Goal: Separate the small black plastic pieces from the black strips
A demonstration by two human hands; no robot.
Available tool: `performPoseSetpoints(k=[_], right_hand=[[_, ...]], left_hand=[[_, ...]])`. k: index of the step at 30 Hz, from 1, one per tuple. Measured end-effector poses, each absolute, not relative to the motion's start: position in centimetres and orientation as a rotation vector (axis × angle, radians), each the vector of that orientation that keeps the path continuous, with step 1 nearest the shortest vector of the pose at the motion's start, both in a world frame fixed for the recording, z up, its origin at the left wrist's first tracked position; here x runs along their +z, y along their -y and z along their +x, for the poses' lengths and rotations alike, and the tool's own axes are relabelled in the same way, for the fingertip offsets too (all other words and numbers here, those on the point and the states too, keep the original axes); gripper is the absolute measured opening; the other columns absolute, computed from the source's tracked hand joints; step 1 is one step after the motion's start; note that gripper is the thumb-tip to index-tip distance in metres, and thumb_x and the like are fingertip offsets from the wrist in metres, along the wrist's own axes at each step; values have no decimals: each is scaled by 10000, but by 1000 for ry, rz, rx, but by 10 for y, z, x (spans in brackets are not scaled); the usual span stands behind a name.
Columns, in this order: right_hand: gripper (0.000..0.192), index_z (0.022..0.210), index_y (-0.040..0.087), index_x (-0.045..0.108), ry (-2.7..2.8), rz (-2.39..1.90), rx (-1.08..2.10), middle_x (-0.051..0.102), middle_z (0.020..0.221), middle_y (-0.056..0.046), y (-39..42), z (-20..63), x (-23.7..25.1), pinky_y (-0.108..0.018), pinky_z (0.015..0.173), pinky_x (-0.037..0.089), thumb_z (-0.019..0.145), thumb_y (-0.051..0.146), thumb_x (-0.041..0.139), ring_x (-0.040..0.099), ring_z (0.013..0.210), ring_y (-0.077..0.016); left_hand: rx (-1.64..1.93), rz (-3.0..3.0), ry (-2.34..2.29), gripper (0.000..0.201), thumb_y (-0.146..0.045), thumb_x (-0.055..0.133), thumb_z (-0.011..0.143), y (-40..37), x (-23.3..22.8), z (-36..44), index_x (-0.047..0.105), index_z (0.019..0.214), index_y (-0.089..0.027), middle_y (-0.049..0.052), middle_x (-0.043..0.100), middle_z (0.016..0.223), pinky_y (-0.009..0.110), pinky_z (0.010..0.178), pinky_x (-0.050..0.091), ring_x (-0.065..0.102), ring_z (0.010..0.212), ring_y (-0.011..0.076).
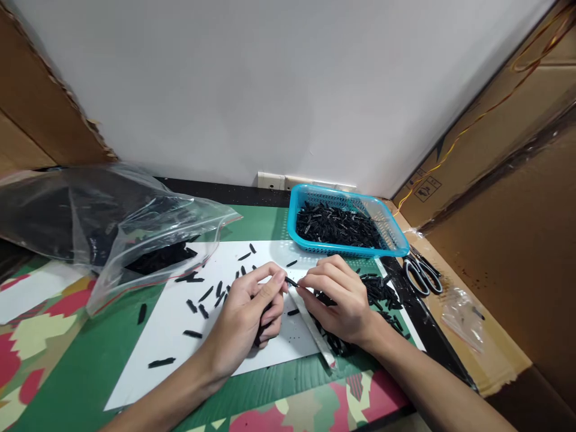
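Observation:
Between the fingertips of both hands is one small black strip (291, 282). My left hand (252, 309) pinches its left end, and more black pieces show under its curled fingers. My right hand (339, 297) pinches the strip's other end between thumb and forefinger. Beneath both hands lies a white sheet (148, 342) with several loose black strips (192, 334) scattered to the left. A heap of black strips (380, 291) lies beside and partly behind my right hand. Just below the held strip, a narrow pale stick (315, 330) slants across the sheet.
A blue plastic basket (294, 207) of black strips stands at the back right. A large clear zip bag (148, 240) with black pieces lies at the left. Black-handled scissors (422, 276) and a small clear bag (463, 318) lie right. Cardboard (508, 198) flanks the table; a wall rises behind.

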State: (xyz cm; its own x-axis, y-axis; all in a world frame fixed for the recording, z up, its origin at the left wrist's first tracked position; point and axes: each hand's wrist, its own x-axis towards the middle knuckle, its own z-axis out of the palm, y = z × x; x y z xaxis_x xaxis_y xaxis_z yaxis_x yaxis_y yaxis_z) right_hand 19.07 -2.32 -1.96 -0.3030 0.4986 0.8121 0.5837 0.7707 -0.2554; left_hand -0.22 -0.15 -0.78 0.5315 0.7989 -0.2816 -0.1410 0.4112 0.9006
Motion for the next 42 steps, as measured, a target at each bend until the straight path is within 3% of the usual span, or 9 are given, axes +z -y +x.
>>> performPoseSetpoints(k=[13, 17, 23, 30, 35, 39, 42], right_hand=[[105, 1012, 155, 683, 2030, -822, -247, 756, 883, -72, 25, 194, -23, -346, 771, 559, 951, 71, 696, 636, 804, -189], [19, 970, 158, 699, 2073, -829, -338, 753, 869, -76, 28, 195, -20, -352, 738, 518, 972, 174, 691, 636, 814, -212], [221, 918, 139, 705, 2156, -840, -461, 740, 858, -101, 29, 197, -14, -365, 689, 427, 1031, 288, 589, 602, 769, -213], [290, 694, 175, 646, 2231, -1039, -706, 573, 618, -15, 27, 190, -18, -370, 671, 336, 984, 192, 640, 451, 644, -180], [289, 698, 173, 644, 2249, -1085, -774, 548, 628, -19, 29, 186, -23, -373, 687, 317, 987, 181, 637, 411, 656, -187], [287, 710, 177, 646, 2299, -1079, -767, 559, 653, -31, 30, 184, -24, -381, 701, 303, 995, 178, 620, 416, 682, -201], [280, 728, 179, 648, 2331, -1117, -741, 583, 691, -44, 29, 181, -26, -388, 713, 299, 1003, 193, 602, 435, 711, -213]], left_hand=[[730, 1027, -814, 426, -635, 637, 962, 3, -9, -3, 541, 887, -227, -126, 341, 514, 116, 328, 227, 299, 370, 48], [791, 1048, -823, 405, -612, 621, 983, 2, -12, -3, 542, 890, -226, -129, 328, 517, 124, 343, 257, 306, 365, 45], [941, 1362, -953, 347, -518, 531, 1061, 2, -17, -4, 521, 875, -226, -116, 319, 550, 147, 407, 271, 318, 428, 58], [1032, 2485, -997, 159, -236, 464, 1100, 5, -22, -8, 590, 1007, -204, -49, 610, 686, 207, 532, 417, 588, 512, 98], [564, 2994, -1231, 135, -100, 516, 1035, 11, -14, -2, 613, 1012, -191, -6, 658, 697, 249, 468, 394, 700, 564, 196], [124, 2986, -1464, 314, 29, 539, 935, 20, -1, 6, 624, 1146, -187, 39, 736, 816, 235, 513, 487, 775, 672, 241], [29, 2943, -1520, 303, 40, 503, 931, 22, 4, 10, 627, 1106, -174, 69, 744, 807, 249, 521, 521, 778, 648, 262]])
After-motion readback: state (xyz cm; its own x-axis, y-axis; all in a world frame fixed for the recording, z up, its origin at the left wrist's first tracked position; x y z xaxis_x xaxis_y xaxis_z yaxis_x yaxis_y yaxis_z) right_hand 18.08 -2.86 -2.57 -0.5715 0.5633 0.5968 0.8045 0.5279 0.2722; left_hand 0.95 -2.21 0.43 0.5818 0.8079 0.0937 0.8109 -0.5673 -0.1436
